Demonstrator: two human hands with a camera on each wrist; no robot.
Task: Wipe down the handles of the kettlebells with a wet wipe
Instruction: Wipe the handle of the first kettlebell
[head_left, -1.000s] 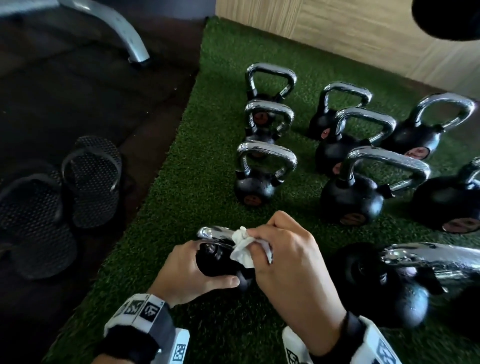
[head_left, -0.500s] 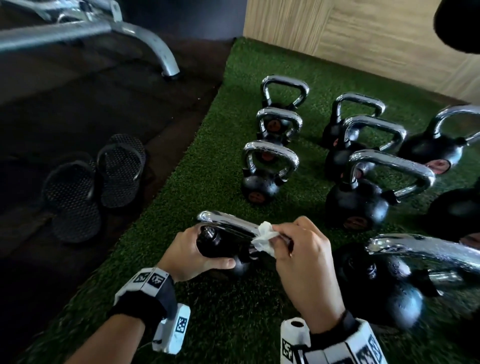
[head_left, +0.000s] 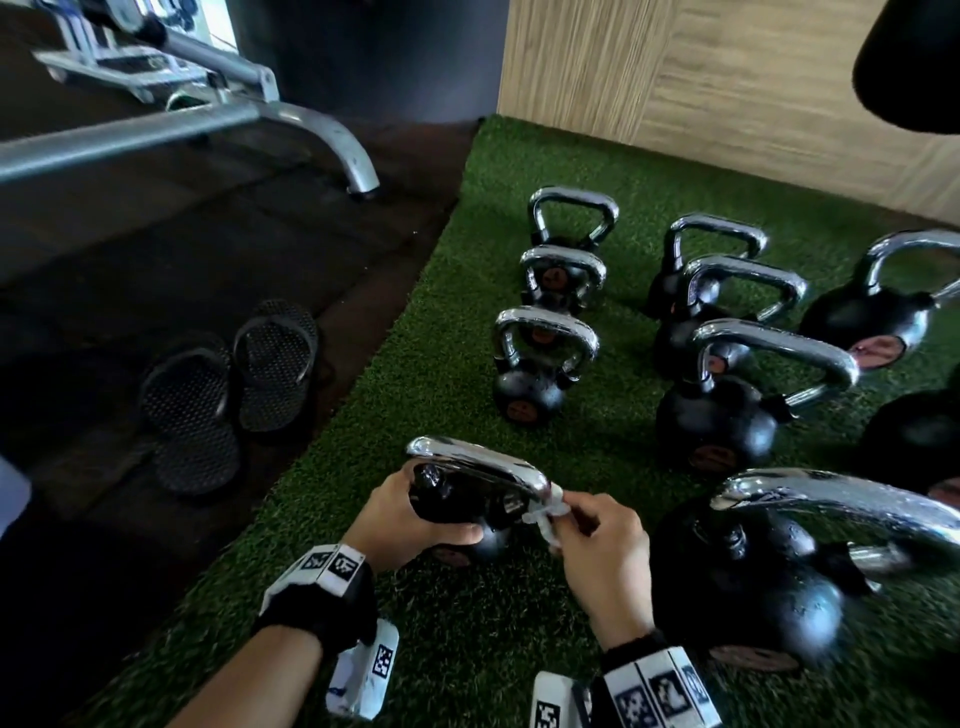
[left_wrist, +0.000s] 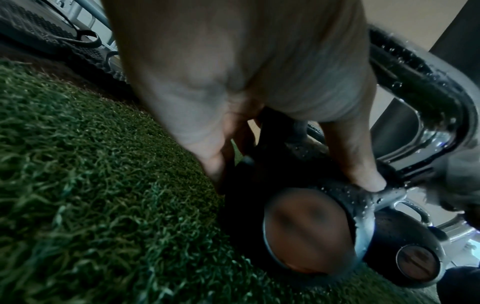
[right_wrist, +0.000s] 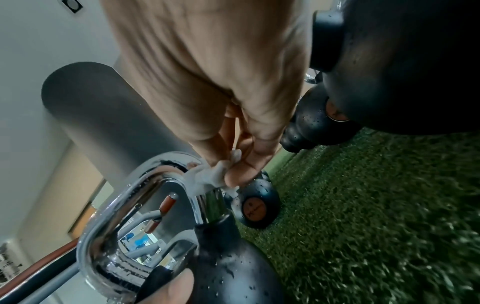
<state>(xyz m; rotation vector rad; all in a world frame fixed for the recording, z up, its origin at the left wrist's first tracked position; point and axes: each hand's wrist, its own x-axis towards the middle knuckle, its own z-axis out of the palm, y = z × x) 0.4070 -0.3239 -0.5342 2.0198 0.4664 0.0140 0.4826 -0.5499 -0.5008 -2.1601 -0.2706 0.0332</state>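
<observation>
A small black kettlebell (head_left: 462, 506) with a wet chrome handle (head_left: 478, 465) stands on the green turf near me. My left hand (head_left: 410, 519) grips its black body, thumb across the front (left_wrist: 363, 164). My right hand (head_left: 597, 540) pinches a crumpled white wet wipe (head_left: 545, 514) against the handle's right bend, where it turns down to the body (right_wrist: 207, 179). Water drops cover the handle (right_wrist: 109, 236) and body (right_wrist: 233, 267).
Several more black kettlebells with chrome handles stand in rows on the turf (head_left: 322, 457) behind and right, the nearest large one (head_left: 753, 587) just beside my right hand. Black sandals (head_left: 228, 395) lie on dark floor at left. A metal bench frame (head_left: 322, 135) and a wood wall (head_left: 727, 78) stand behind.
My right hand with the wipe slid from the handle's top to its right bend. The left hand kept its grip on the body. The view tilted up.
</observation>
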